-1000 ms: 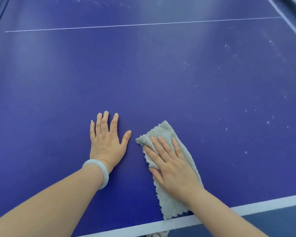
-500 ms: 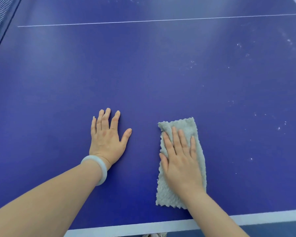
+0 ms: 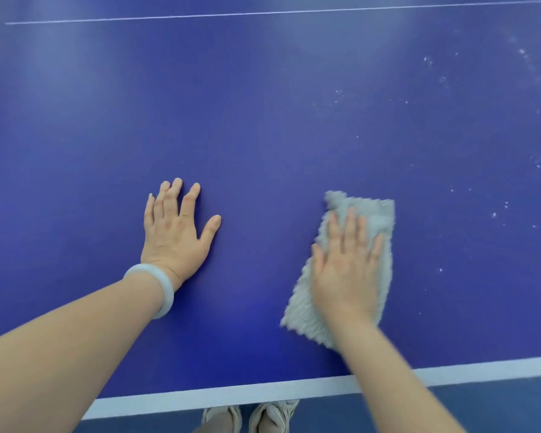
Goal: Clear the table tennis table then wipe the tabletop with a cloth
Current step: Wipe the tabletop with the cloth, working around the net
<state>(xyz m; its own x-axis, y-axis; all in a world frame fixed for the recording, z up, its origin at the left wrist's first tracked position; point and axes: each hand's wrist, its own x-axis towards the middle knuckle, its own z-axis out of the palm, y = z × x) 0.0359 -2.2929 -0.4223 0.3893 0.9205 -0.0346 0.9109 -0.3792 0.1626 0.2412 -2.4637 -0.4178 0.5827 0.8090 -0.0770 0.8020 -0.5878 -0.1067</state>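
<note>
A grey fluffy cloth [image 3: 377, 215] lies flat on the blue table tennis tabletop [image 3: 263, 114], near the front edge on the right. My right hand [image 3: 345, 264] presses down on the cloth with its fingers spread; the hand and cloth look blurred. My left hand [image 3: 175, 229] rests flat on the bare tabletop to the left of the cloth, fingers apart, holding nothing. A pale bangle [image 3: 156, 289] sits on the left wrist.
White specks of dust [image 3: 494, 214] dot the tabletop to the right of the cloth and toward the far right. A white border line [image 3: 263, 393] marks the near edge, with shoes [image 3: 253, 415] below it. A thin white line [image 3: 263, 13] crosses the far part.
My right hand has slid the cloth to the right, away from the left hand, and turned it from slanted to more upright. The left hand has stayed flat in place.
</note>
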